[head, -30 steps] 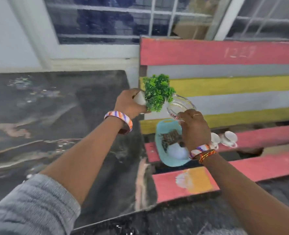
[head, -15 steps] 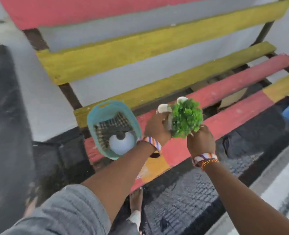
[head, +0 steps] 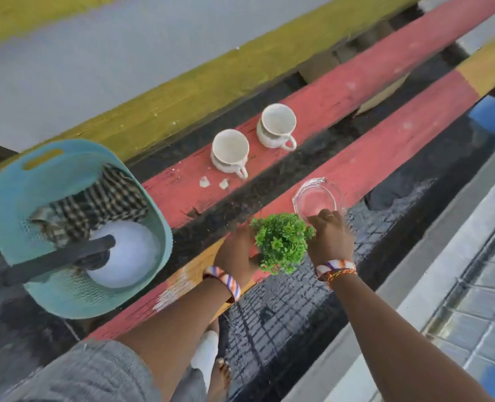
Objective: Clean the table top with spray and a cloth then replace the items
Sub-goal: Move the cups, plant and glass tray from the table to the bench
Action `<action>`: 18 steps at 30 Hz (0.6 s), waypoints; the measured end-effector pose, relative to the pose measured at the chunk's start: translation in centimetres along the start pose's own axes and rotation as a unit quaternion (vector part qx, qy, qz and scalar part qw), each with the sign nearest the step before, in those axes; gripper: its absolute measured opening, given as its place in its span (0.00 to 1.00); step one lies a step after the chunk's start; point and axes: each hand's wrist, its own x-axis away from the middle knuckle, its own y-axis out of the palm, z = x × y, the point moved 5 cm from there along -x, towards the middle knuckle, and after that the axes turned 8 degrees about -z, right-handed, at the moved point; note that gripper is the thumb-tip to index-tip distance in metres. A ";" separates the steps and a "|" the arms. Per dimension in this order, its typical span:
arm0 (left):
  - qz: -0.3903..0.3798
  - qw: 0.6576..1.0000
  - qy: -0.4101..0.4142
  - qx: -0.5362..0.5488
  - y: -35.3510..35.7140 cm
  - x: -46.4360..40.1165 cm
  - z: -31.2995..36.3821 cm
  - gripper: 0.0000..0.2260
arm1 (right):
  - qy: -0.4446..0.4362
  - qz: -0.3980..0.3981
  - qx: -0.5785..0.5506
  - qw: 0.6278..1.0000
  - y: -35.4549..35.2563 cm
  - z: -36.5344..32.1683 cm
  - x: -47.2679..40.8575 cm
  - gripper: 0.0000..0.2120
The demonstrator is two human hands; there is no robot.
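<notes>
A: Entry, head view. Where is the small green leafy plant [head: 282, 245]?

B: Held above the near red plank of the slatted desk [head: 385, 140]. The left hand [head: 236, 252] grips its base from the left, fingers curled round it; the pot itself is mostly hidden by the foliage.

A: Right hand [head: 331, 240]?

B: It holds the near rim of a clear glass bowl [head: 317, 198], fingers bent over the edge. The bowl sits at the near red plank, just right of the plant. Whether it rests fully on the wood I cannot tell.

A: Other items?

B: Two white ceramic cups [head: 231, 153] stand upright on the far red plank, side by side, handles pointing near-right. Two small white chips lie just near the left cup.

A: Left side?

B: A teal plastic basket [head: 11, 198] on the desk's left end. Inside: a checked cloth [head: 95, 204] at the far part, and a white spray bottle [head: 124, 253] with a dark trigger head at the near part.
</notes>
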 end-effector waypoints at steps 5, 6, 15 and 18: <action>-0.025 0.996 0.003 -0.081 0.0 -0.2 0.4 0.29 | -0.002 0.006 -0.018 1.000 0.2 0.0 0.2 0.17; -0.025 0.995 0.003 -0.091 0.0 -0.1 0.4 0.29 | 0.000 0.002 -0.024 1.000 0.2 0.0 0.3 0.19; 0.094 0.990 0.019 -0.107 -1.6 4.5 0.3 0.26 | 0.008 0.027 -0.053 0.998 -0.5 0.0 3.6 0.23; 0.126 0.984 0.049 -0.116 -2.1 8.0 0.7 0.21 | 0.005 0.072 -0.078 0.994 -2.1 -1.1 6.7 0.24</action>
